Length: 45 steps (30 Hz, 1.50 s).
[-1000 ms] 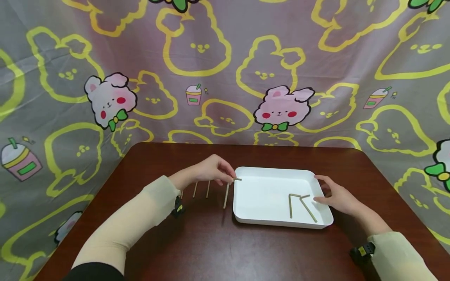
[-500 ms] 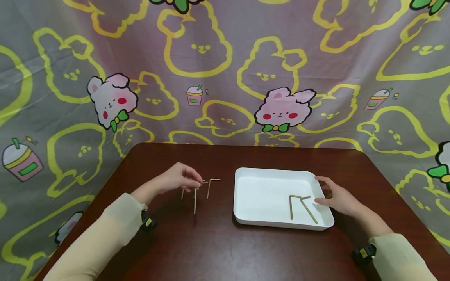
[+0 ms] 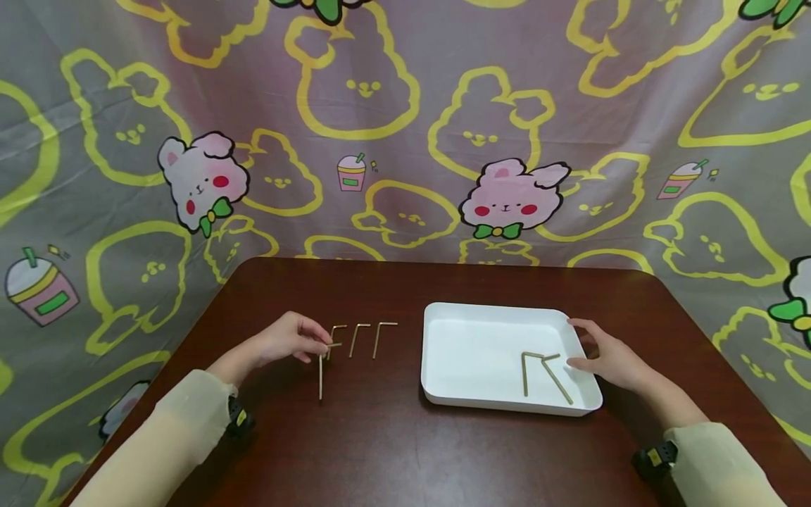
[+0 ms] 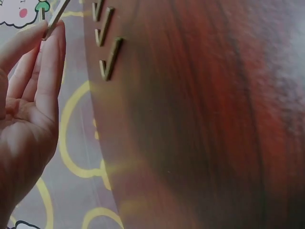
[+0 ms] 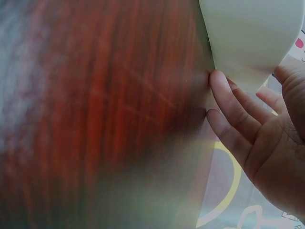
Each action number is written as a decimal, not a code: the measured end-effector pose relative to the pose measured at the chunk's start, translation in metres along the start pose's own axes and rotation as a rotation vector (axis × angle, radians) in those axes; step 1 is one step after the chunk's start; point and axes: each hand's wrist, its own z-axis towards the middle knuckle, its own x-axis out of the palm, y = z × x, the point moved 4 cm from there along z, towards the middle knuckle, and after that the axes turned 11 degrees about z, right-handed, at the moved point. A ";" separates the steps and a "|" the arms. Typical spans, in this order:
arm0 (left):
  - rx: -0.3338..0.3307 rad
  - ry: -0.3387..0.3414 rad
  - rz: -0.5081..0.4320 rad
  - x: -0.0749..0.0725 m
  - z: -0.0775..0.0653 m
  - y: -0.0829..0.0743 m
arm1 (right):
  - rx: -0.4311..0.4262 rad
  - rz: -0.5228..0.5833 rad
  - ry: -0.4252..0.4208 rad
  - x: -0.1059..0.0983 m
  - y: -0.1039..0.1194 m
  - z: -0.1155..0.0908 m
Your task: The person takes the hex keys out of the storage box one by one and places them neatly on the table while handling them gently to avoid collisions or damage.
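Note:
My left hand (image 3: 285, 338) pinches a brass-coloured L-shaped hex key (image 3: 320, 377) near its bend. Its long arm points down toward me, and whether it touches the table I cannot tell. Just beyond lie three similar hex keys in a row: a left one (image 3: 334, 331) partly hidden by the held key, a middle one (image 3: 353, 342) and a right one (image 3: 376, 342). A white rectangular tray (image 3: 469, 359) stands to the right, with two hex keys (image 3: 524, 374) inside, their short arms meeting. My right hand (image 3: 608, 358) grips the tray's right wall, thumb at the rim and fingers outside.
The dark reddish-brown table (image 3: 405, 458) has a glossy top. Behind it and at both sides hangs a patterned cloth (image 3: 393, 105) with yellow outlines and bunny faces. Some table surface separates the row of hex keys from the tray.
My left hand has carried the pinched hex key leftward from beside the tray, past the row, to its left end. The row's keys show more fully now. My right hand stays on the tray.

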 end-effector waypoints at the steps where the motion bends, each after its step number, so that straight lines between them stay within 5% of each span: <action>1: -0.003 0.007 0.003 0.001 0.000 0.001 | -0.001 -0.001 -0.001 0.000 0.000 0.000; 16: -0.017 0.046 0.086 0.017 0.000 0.014 | -0.005 0.003 0.001 -0.001 -0.001 0.000; 28: 0.032 -0.078 0.313 0.020 0.001 0.017 | 0.012 0.004 0.002 -0.001 0.001 -0.001; 45: 0.056 -0.085 0.390 0.022 0.000 0.017 | 0.010 0.004 0.008 -0.002 -0.002 0.000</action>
